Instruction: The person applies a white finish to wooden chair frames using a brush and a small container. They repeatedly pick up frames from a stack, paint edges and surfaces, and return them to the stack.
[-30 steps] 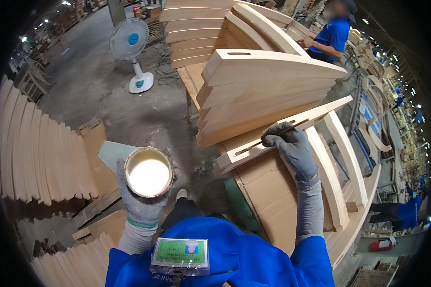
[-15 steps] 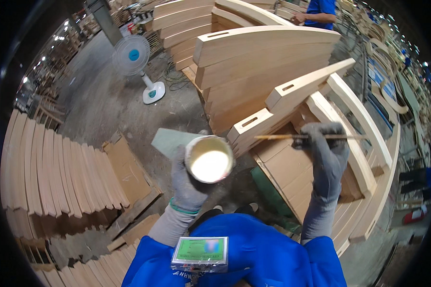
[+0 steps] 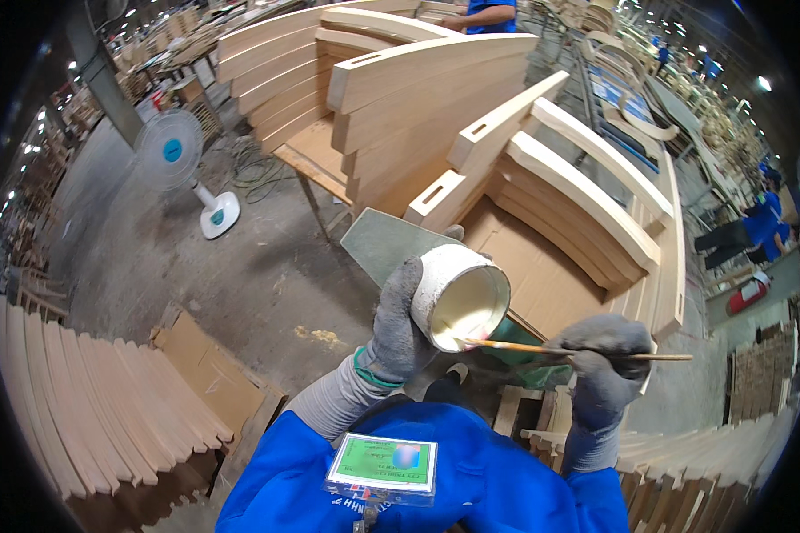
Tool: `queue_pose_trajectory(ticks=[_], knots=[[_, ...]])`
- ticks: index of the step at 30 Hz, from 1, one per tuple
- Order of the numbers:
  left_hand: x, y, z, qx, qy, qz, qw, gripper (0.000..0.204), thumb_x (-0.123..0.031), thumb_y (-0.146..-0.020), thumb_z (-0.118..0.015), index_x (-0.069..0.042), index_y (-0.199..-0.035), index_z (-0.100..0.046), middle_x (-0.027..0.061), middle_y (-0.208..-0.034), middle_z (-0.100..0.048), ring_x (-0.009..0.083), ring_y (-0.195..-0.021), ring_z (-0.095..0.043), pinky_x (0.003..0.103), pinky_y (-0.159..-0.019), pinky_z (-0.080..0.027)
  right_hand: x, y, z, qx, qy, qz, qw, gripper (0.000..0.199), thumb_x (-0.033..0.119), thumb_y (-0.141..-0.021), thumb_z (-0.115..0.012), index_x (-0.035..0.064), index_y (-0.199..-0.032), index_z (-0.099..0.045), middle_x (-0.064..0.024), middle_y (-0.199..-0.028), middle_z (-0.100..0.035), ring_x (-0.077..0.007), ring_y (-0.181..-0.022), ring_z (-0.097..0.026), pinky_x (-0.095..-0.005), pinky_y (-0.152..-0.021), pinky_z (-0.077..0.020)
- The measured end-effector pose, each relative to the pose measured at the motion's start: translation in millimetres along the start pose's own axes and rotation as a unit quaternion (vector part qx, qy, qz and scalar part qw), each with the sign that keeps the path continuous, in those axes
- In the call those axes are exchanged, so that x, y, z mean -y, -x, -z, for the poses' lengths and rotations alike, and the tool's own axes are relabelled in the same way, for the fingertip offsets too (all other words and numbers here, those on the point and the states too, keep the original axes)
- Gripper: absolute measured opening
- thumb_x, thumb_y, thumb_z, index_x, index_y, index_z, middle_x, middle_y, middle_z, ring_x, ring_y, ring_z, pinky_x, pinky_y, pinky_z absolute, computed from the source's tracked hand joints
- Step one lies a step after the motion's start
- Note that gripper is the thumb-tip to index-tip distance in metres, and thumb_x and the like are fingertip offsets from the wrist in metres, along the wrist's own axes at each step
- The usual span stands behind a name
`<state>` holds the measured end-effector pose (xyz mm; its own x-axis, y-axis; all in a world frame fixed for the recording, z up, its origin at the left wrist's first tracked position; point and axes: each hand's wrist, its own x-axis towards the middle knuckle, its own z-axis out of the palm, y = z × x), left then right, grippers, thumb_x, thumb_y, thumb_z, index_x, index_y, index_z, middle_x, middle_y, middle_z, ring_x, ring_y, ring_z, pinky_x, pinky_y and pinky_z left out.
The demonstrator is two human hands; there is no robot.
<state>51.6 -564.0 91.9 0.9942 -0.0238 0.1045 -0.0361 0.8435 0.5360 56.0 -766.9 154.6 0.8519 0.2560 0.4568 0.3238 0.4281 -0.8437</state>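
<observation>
My left hand [image 3: 398,322], in a grey glove, grips a white cup [image 3: 460,296] tilted toward me, with pale creamy liquid inside. My right hand [image 3: 603,369], also gloved, holds a thin wooden stick [image 3: 578,350] level, its left tip resting at the cup's lower rim. Both hands hover in front of my blue jacket. Just beyond the cup lie curved pale wooden parts with slots [image 3: 498,142], stacked on a work table.
More curved wooden pieces [image 3: 89,409] are stacked at my lower left, with brown cardboard [image 3: 206,373] beside them. A standing fan [image 3: 176,160] is on the concrete floor at left. A person in blue [image 3: 489,12] stands behind the far stack; another in blue [image 3: 756,222] is at right.
My left hand has carried the cup to the right and tilted it. My right hand came off the slotted wooden part, drew back toward me with the stick, and its tip now meets the cup's rim.
</observation>
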Motion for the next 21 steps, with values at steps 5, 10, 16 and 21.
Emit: queue_pose_trajectory(ticks=[5,10,16,21], knots=[[10,3,-19,0.019,0.016,0.013,1.0,0.072,-0.059,-0.089,-0.03,-0.006,-0.137,-0.032,0.0205,-0.129,-0.046,0.0301,-0.116,-0.05,0.042,-0.098,-0.042,0,22,-2,-0.05,0.14,0.002,0.989,0.02,-0.006,-0.073,-0.067,0.0024,-0.086,-0.053,-0.0178,-0.086,-0.06,-0.0306,-0.078,-0.064,-0.0404,-0.069,-0.0557],[19,2,-33,0.028,-0.009,-0.007,1.0,0.073,-0.061,-0.09,-0.027,-0.006,-0.139,-0.028,0.0209,-0.128,-0.047,0.0293,-0.115,-0.05,0.041,-0.097,-0.043,3,35,8,-0.07,0.043,0.033,0.996,0.02,-0.004,-0.076,-0.064,0.0031,-0.088,-0.05,-0.0185,-0.085,-0.06,-0.0283,-0.077,-0.063,-0.0402,-0.072,-0.0554],[46,-7,-47,0.031,0.049,-0.03,0.998,0.076,-0.063,-0.089,-0.026,-0.007,-0.14,-0.026,0.02,-0.128,-0.045,0.0307,-0.116,-0.048,0.042,-0.097,-0.042,5,44,30,-0.085,0.035,0.046,0.995,0.022,-0.005,-0.078,-0.063,0.0036,-0.091,-0.048,-0.0196,-0.087,-0.059,-0.028,-0.078,-0.063,-0.0402,-0.071,-0.0559],[78,-19,-58,0.034,0.053,-0.027,0.998,0.075,-0.063,-0.089,-0.026,-0.008,-0.14,-0.024,0.0183,-0.128,-0.045,0.0299,-0.116,-0.048,0.042,-0.099,-0.04,11,50,56,-0.088,0.023,0.045,0.995,0.02,-0.003,-0.079,-0.063,0.0036,-0.092,-0.049,-0.0197,-0.087,-0.059,-0.0292,-0.081,-0.063,-0.0415,-0.072,-0.055]])
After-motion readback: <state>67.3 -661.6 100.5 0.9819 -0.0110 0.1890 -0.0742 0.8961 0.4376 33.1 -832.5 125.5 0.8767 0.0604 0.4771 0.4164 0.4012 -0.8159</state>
